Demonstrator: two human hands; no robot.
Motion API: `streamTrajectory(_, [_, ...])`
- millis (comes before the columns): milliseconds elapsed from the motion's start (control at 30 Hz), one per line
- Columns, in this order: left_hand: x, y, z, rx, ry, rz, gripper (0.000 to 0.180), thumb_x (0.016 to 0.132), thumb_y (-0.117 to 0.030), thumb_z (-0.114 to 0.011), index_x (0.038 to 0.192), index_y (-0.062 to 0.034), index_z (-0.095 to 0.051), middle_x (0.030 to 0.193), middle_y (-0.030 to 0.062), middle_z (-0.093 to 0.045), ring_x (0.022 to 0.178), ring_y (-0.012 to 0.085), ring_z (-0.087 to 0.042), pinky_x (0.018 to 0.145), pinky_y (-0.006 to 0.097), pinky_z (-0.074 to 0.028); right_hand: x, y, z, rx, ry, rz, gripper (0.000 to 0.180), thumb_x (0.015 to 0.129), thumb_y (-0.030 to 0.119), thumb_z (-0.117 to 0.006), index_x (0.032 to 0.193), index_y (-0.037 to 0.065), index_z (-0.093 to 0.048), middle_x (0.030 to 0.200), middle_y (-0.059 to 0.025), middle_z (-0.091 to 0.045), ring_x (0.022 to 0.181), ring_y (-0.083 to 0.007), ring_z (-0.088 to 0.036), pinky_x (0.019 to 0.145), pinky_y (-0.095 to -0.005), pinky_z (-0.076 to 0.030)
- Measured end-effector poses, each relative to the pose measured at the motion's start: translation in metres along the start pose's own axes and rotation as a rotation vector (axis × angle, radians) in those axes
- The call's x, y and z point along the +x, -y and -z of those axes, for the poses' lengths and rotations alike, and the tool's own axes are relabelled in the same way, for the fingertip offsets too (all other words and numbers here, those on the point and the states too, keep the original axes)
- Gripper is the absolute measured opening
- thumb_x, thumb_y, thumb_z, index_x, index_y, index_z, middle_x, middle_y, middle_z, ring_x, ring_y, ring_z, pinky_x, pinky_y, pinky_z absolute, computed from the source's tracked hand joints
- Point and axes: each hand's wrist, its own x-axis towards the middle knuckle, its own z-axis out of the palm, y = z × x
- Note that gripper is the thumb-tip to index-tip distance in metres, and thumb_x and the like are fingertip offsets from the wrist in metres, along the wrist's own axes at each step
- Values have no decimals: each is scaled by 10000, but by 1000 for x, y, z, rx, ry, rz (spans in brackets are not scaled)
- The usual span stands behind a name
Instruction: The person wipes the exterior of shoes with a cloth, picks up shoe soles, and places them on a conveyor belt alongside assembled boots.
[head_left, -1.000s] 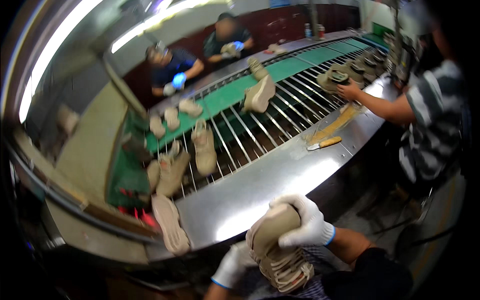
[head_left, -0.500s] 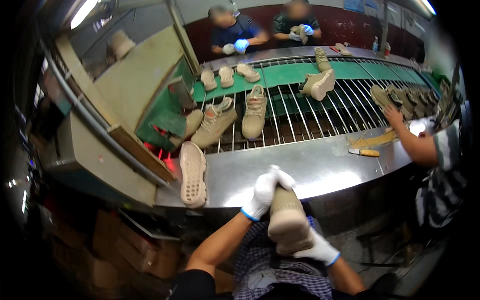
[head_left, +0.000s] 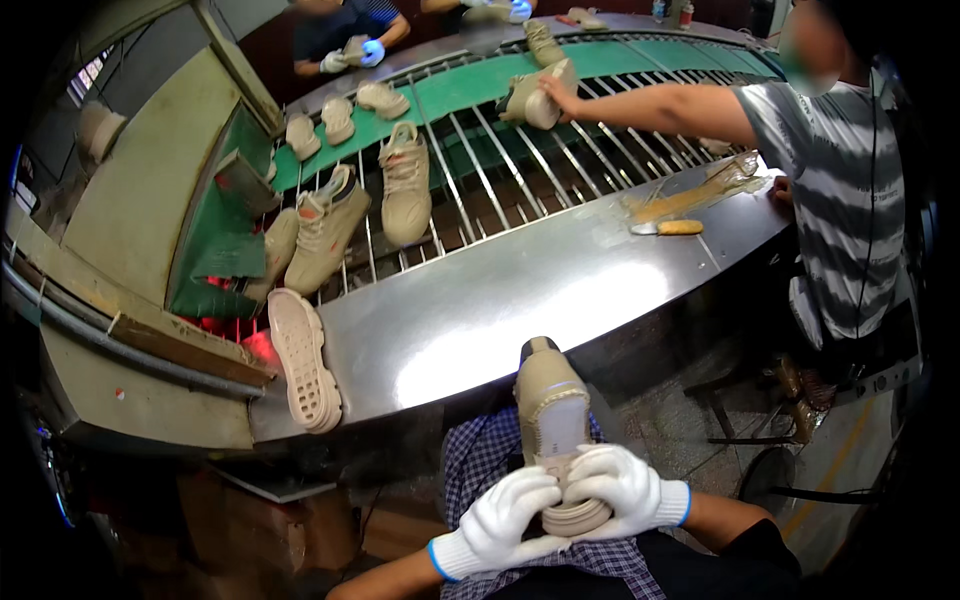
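Above my lap, a beige shoe upper (head_left: 536,400) is held with its pale stitched underside facing up and its dark-lined heel end pointing away from me. A beige rubber sole (head_left: 577,517) sits against its near end, bent up so that most of the underside shows. My left hand (head_left: 508,520), in a white knit glove, grips the near end from the left. Closed around the same end from the right is my gloved right hand (head_left: 622,490). The thumbs and fingers of both hands press where sole and upper meet.
A loose beige sole (head_left: 303,365) lies on the metal ledge (head_left: 480,310). Behind it, laced shoes (head_left: 405,190) rest on a roller rack beside a green belt (head_left: 460,85). A wooden-handled knife (head_left: 668,228) lies right. A co-worker's arm (head_left: 660,110) reaches across to another shoe.
My hands have brought the shoe nearer and turned its underside up. My view has swung right. The co-worker at right has reached from the row of shoes to a shoe mid-rack.
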Motion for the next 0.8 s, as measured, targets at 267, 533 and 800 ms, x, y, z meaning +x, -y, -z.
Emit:
streamTrajectory(267, [44, 32, -11, 76, -271, 85, 731, 617, -144, -961, 1227, -11, -582, 1136, 184, -641, 987, 352, -680, 826, 419, -578, 35, -43, 18, 60, -187, -60, 748, 699, 368, -1003, 1220, 25, -589, 1104, -143, -644, 991, -302, -634, 868, -426, -543])
streamTrajectory(533, [62, 42, 1, -18, -196, 229, 643, 680, -194, -985, 1152, -38, -577, 1047, 138, -622, 888, 273, -638, 707, 373, -544, 49, -75, 21, 235, -180, -99, 736, 691, 393, -1018, 1204, 54, -615, 1055, -105, -631, 971, -261, -602, 832, -390, -521])
streamTrajectory(800, [70, 61, 5, -131, -157, 279, 651, 641, -178, -1007, 1108, -76, -566, 1007, 85, -600, 847, 221, -579, 734, 345, -483, 59, -100, 23, 365, -111, -150, 750, 685, 461, -1009, 1205, 85, -622, 1022, -68, -566, 898, -213, -542, 747, -348, -471])
